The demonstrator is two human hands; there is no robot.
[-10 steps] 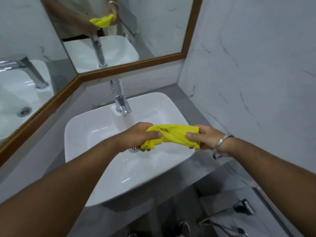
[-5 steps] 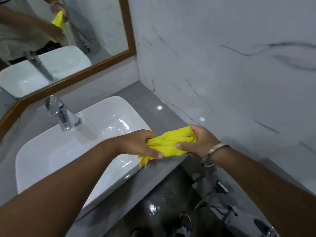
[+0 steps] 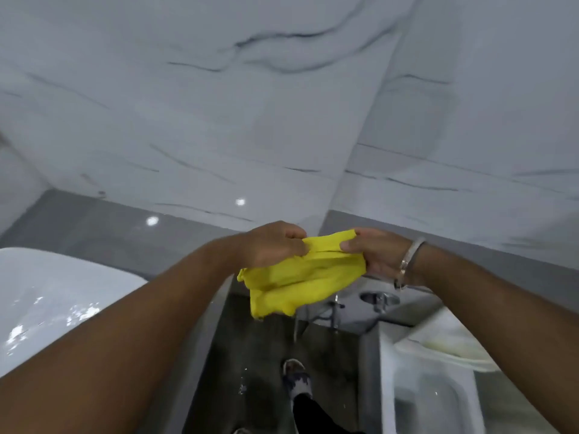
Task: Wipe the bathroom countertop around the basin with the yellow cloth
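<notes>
The yellow cloth [image 3: 300, 277] hangs bunched between both hands, in the air past the right end of the grey countertop [image 3: 94, 227]. My left hand [image 3: 272, 245] pinches its upper left edge. My right hand [image 3: 372, 252], with a metal bangle at the wrist, grips its upper right edge. The cloth's lower folds droop over the floor. The white basin [image 3: 47, 302] shows only its right corner at the left edge, wet and glossy. The cloth touches neither counter nor basin.
A white marble wall [image 3: 282, 104] fills the upper view. Below the hands lie a wet dark floor [image 3: 250, 355], a chrome wall tap [image 3: 376, 300] and a white toilet [image 3: 432, 386] at lower right. A foot in a sandal [image 3: 296, 377] stands on the floor.
The view has swung right, so mirror and faucet left the frame. Both hands carried the cloth from over the basin to beyond the counter's right end, and the cloth hangs more unfolded.
</notes>
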